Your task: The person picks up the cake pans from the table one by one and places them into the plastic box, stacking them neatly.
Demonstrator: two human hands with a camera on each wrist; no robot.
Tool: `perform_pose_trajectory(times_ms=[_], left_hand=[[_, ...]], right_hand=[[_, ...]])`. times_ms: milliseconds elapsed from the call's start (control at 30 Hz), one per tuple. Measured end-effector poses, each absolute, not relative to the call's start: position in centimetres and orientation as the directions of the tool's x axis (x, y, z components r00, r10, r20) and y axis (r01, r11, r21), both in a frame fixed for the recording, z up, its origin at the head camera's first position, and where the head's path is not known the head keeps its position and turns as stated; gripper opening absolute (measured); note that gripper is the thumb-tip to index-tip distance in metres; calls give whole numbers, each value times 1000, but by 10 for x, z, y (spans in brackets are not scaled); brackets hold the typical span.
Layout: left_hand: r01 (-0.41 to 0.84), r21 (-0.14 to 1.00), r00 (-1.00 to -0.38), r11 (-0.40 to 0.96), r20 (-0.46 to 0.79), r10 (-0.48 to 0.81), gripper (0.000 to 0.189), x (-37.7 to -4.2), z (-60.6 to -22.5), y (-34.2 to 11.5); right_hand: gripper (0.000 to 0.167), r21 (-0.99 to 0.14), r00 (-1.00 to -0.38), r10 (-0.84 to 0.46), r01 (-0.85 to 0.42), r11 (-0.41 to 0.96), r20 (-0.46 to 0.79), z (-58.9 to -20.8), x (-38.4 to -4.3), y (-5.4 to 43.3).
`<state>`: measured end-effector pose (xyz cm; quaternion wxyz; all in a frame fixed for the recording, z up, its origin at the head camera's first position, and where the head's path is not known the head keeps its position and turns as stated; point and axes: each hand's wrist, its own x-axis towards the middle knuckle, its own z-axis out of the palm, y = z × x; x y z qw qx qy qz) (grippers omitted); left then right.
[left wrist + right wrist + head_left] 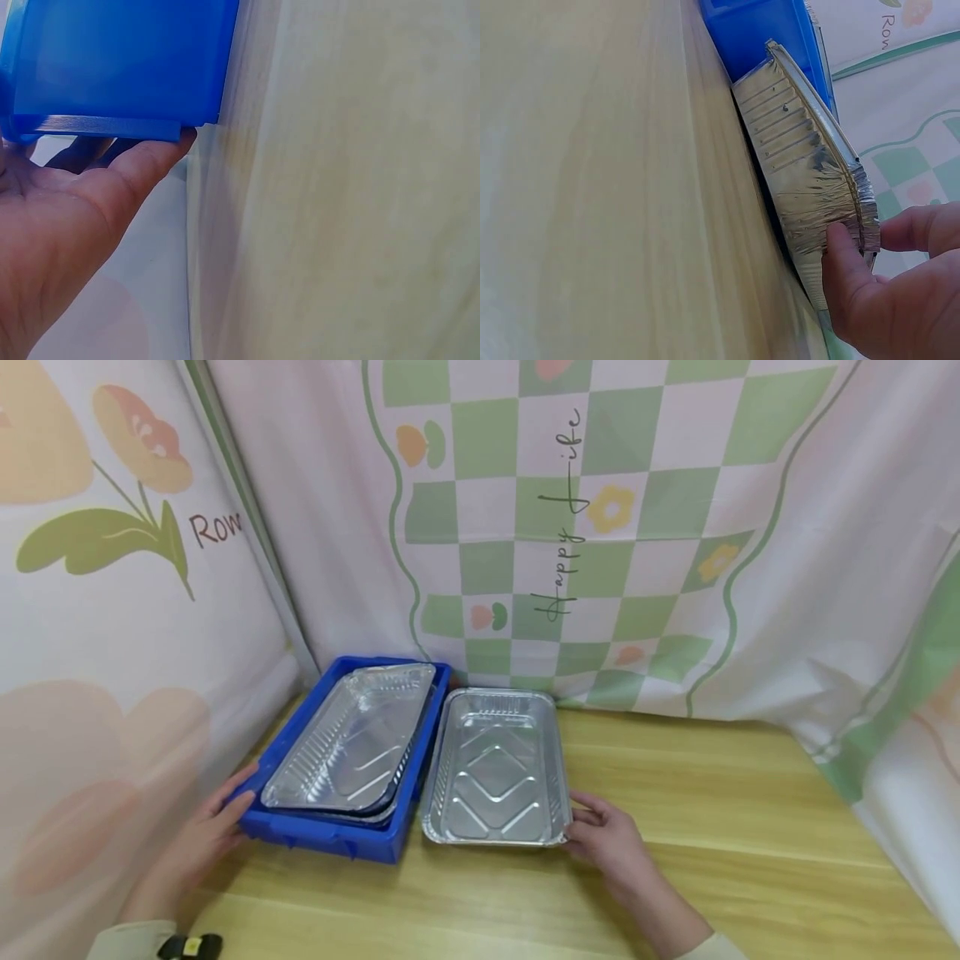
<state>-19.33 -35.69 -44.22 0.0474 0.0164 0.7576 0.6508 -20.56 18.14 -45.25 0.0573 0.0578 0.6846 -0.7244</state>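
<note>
A blue plastic crate (322, 835) sits on the left of the table, holding stacked foil trays; the top foil tray (360, 735) tilts across its rim. My left hand (213, 827) grips the crate's near left corner, and in the left wrist view its fingers (150, 161) lie against the underside of the crate's lip. Directly right of the crate is another foil tray (495, 756), with ridged zigzags on its bottom. Its near right corner is pinched between thumb and fingers of my right hand (611, 843). The right wrist view shows crumpled foil at that corner (817, 206).
Wood-grain table (712, 810) extends to the right and in front. A printed curtain (562, 527) hangs behind the crate and tray, close to their far edges. Another cloth wall (112, 693) runs along the left, near my left hand.
</note>
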Motion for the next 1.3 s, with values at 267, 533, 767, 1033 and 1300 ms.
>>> perform_pose_trajectory(times_ms=[267, 533, 767, 1033, 1300], left_hand=[[-21, 991, -995, 128, -34, 97, 60, -195, -443, -357], [-48, 990, -993, 135, -61, 99, 61, -195, -441, -356], [-14, 993, -994, 121, -27, 107, 59, -194, -441, -356], [-9, 991, -996, 133, -21, 88, 57, -192, -443, -358], [2, 993, -995, 117, -9, 96, 57, -194, -445, -358]], right_hand=[[61, -987, -989, 7, 148, -57, -148, -450, -204, 183], [59, -988, -992, 6, 129, -81, -130, -446, -201, 184], [59, -984, -991, -5, 131, -122, -132, -443, -199, 187], [61, -985, -991, 1, 135, -106, -136, -439, -198, 188], [61, -982, -991, -3, 131, -138, -132, -435, -197, 190]])
